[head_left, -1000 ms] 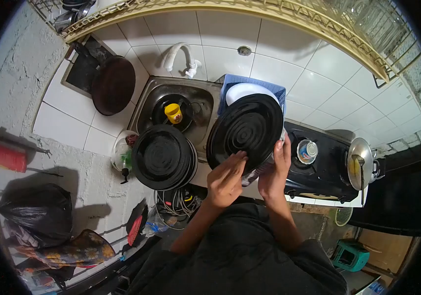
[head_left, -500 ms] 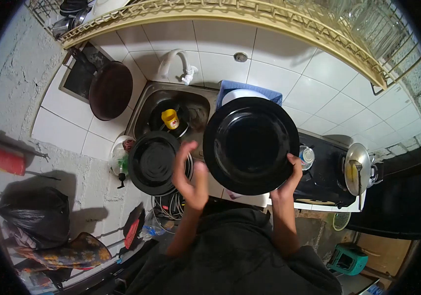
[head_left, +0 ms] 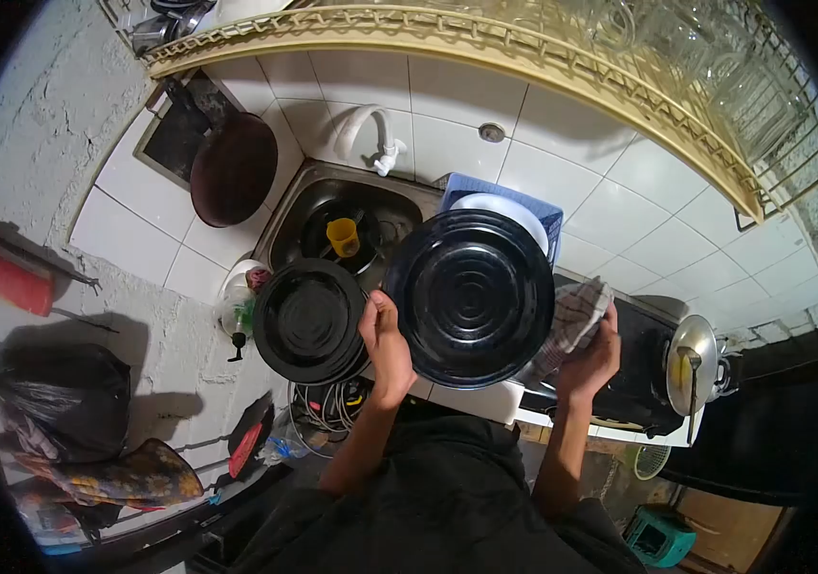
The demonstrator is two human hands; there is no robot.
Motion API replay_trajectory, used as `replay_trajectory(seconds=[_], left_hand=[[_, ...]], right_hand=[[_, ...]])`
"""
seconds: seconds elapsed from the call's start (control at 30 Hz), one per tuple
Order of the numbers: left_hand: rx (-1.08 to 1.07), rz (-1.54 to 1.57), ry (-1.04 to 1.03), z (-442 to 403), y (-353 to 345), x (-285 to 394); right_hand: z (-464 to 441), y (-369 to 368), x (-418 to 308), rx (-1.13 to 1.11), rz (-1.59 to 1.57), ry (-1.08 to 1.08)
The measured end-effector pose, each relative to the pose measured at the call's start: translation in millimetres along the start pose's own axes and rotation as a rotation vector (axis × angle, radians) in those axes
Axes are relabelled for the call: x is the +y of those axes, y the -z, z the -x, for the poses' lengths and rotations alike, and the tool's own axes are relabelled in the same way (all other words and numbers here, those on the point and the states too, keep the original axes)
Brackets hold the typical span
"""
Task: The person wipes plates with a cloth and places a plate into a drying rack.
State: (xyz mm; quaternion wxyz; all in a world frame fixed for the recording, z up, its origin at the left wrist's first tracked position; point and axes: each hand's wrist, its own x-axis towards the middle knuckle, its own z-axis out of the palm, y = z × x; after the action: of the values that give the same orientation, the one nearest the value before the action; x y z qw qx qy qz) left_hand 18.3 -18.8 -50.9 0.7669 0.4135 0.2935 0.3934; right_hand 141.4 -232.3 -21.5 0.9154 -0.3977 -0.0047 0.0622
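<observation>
In front of me is a glossy black plate (head_left: 469, 301) with concentric rings on the face towards me. My left hand (head_left: 391, 352) grips it by the left edge, thumb up along the rim. At the opposite edge, my right hand (head_left: 592, 359) is closed on a checked grey-brown cloth (head_left: 576, 320), which hangs against or just behind the plate's right rim. A stack of similar black plates (head_left: 305, 320) rests left of my left hand, at the sink's front corner.
Behind the stack, the metal sink (head_left: 284, 206) holds a yellow cup (head_left: 342, 237) and dark cookware under a white faucet (head_left: 385, 153). A blue basket (head_left: 552, 215) stands behind the held plate. A stove (head_left: 633, 359) with a metal pan (head_left: 691, 349) is at right; a dish rack (head_left: 485, 38) overhangs.
The plate has been turned, its ringed face now towards me instead of the smooth one. My left hand has taken its left edge; my right hand has moved right, showing the cloth.
</observation>
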Motion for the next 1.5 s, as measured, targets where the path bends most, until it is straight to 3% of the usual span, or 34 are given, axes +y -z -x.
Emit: replay_trajectory(seconds=[0.1,0.13,0.17,0.33,0.43,0.53,0.67,0.77,0.8,0.9,1.03,1.07,1.2,1.3,1.4,1.43,1.5], left_hand=[[-0.057,-0.192,-0.228,9.5,-8.3,-0.1],[-0.097,-0.250,-0.297,15.1,-15.0,11.7],[-0.118,-0.305,-0.312,18.1,-17.2,15.1],[-0.212,-0.399,-0.325,36.1,-29.1,17.4],[-0.198,-0.341,-0.296,34.5,-27.2,9.5],[-0.242,-0.312,-0.363,23.6,-8.7,1.6],[-0.217,-0.349,-0.382,30.4,-10.5,-1.9],[-0.128,-0.367,-0.320,29.3,-16.5,4.4],[-0.075,-0.261,-0.267,27.0,-20.7,2.9],[-0.091,-0.289,-0.286,21.7,-11.3,11.7],[-0.237,-0.358,-0.378,20.6,3.2,2.4],[-0.291,-0.369,-0.459,16.7,8.9,-1.5],[-0.251,-0.379,-0.333,20.9,-1.7,11.2],[-0.282,-0.404,-0.339,22.6,-2.0,15.9],[-0.293,-0.415,-0.357,18.5,7.5,20.7],[-0.268,-0.419,-0.378,18.4,6.1,23.2],[-0.216,-0.430,-0.419,18.1,1.6,30.1]], right_hand=[[2.8,-29.2,7.4,-0.144,0.937,0.346],[2.4,-42.6,14.6,-0.249,0.903,0.464],[0.3,-53.2,14.5,-0.316,1.129,0.635],[-2.4,-81.0,47.3,-0.350,1.155,0.701],[18.9,-71.0,70.4,-0.583,1.216,0.689],[17.1,-60.7,80.6,-0.826,1.103,0.853],[-7.3,-68.0,86.6,-0.460,1.060,0.667],[8.8,-61.7,94.2,-0.646,1.033,0.725],[16.9,-64.0,96.2,-0.731,1.021,0.893],[16.6,-58.4,99.3,-0.893,0.992,0.910],[-20.9,-80.5,90.4,-0.585,1.111,1.049],[-27.5,-84.2,86.9,-0.576,1.107,1.060],[-17.7,-93.2,91.8,-0.534,1.050,1.041],[-11.2,-93.0,93.9,-0.771,0.985,1.089],[-26.8,-75.4,92.8,-0.672,1.105,1.076],[-32.4,-66.6,96.3,-0.498,1.168,1.061],[-43.3,-47.4,90.6,-0.425,1.190,0.820]])
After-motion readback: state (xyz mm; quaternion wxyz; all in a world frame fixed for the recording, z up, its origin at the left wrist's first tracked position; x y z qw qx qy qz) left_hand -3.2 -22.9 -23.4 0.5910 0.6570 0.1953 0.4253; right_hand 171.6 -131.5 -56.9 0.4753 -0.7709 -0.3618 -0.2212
